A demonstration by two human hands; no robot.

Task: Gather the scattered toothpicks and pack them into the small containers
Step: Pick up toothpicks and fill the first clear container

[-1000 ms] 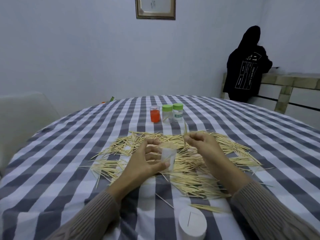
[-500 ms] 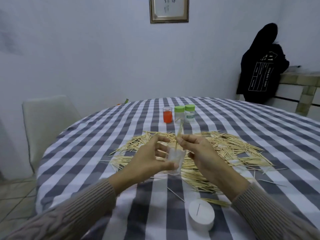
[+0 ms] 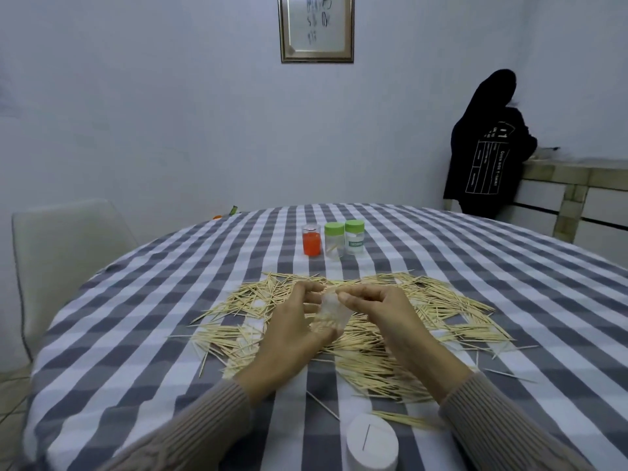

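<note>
Here we see, at far left, a pale chair (image 3: 64, 263) drawn up just beside the rounded edge of the tabletop (image 3: 136, 334), which wears a grey-and-white checked cloth; that left stretch of cloth lies bare from the rim in to the pile. The toothpicks (image 3: 424, 307) sprawl in a broad heap across the middle, thinning to a few strays towards the right and near sides. Our left hand (image 3: 292, 328) curls its fingers and thumb round a small clear container (image 3: 334, 311), held above the heap (it looks partly filled with toothpicks). Our right hand (image 3: 377, 311) comes in just beside it, thumb and fingertips pressed together at the container's mouth; whether they pinch a toothpick we cannot tell. Beyond the heap, well apart from it, stand three small jars in a row: an orange-filled jar (image 3: 311, 239), then two green-lidded jars (image 3: 344, 237), touching or nearly so. At the near edge sits a white round lid (image 3: 372, 443) with a single toothpick across it. Far right, a person in black (image 3: 486, 147) faces a counter (image 3: 577, 171).
</note>
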